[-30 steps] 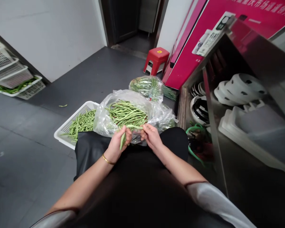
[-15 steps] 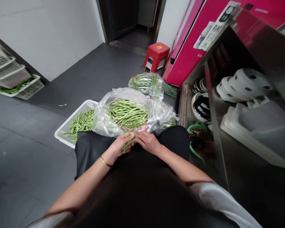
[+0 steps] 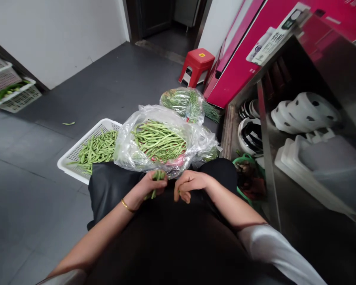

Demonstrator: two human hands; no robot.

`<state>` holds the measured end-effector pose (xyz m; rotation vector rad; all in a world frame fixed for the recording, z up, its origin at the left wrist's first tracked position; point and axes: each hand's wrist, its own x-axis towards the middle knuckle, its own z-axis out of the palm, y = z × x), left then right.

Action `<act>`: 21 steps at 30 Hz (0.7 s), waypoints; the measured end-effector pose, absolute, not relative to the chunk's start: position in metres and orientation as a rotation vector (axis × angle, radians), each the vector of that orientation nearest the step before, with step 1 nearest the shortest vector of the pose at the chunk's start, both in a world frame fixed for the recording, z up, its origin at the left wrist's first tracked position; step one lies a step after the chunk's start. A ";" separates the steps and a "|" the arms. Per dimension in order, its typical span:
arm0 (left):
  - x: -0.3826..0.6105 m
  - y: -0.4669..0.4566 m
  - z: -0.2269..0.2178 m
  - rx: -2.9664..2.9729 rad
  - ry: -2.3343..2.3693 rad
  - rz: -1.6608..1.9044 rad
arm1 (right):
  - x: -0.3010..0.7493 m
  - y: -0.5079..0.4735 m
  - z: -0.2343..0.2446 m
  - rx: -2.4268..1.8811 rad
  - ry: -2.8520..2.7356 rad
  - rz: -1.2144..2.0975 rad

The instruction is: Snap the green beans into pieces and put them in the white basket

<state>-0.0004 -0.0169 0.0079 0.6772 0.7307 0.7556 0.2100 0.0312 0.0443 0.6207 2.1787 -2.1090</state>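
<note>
My left hand (image 3: 154, 185) is closed around a small bunch of green bean pieces (image 3: 158, 175), which stick out above and below the fist. To its right, apart from it, my right hand (image 3: 190, 185) hangs over my lap with fingers curled together; a tiny greenish bit may show between them, too small to name. Just beyond my hands, an open clear plastic bag (image 3: 127, 146) holds long green beans (image 3: 160, 138). Left of the bag, shorter bean pieces (image 3: 99, 148) lie in a white perforated basket (image 3: 65, 160).
Behind the bag lies another clear bag of greens (image 3: 180, 102). A red stool (image 3: 198, 63) stands near the pink cabinet (image 3: 235, 75). On my right are metal shelves with white containers (image 3: 302, 113) and a green basket (image 3: 243, 158). Stacked white baskets (image 3: 20, 99) stand at far left.
My hands have come apart: the right has moved right, away from the beans, while the left keeps hold of the bunch and turns it more upright. The view has shifted slightly.
</note>
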 end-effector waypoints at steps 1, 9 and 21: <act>-0.003 -0.015 0.008 0.619 0.724 0.837 | 0.208 0.041 0.045 0.708 2.245 -1.840; -0.012 -0.001 0.001 0.344 0.788 0.861 | 0.155 0.098 0.000 1.158 2.580 -0.263; 0.032 0.013 0.010 0.302 0.866 1.018 | 0.201 -0.009 0.009 1.725 3.435 -0.894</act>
